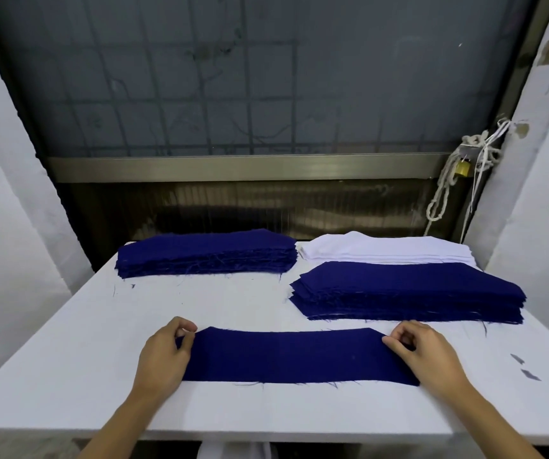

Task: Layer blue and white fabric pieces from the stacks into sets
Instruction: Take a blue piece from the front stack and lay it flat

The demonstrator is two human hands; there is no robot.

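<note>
Head view: a single long dark blue fabric piece with slanted ends [286, 356] lies flat on the white table [67, 359] in the lower centre of the frame, loose threads trailing from its near edge. The left hand [164, 352] has its fingers curled and pinches the piece's left end. The right hand [425, 349] pinches the upper right corner the same way, with its palm resting on that end.

Above, in mid-frame left, sits a thick stack of dark blue fabric pieces [207, 253]. At mid-frame right is a second dark blue stack [405, 293], and a stack of white fabric pieces [385, 248] lies just behind it. Two small grey scraps [530, 374] lie on the table at the right edge. A brass padlock [462, 167] hangs among white ropes [438, 200] at the upper right.
</note>
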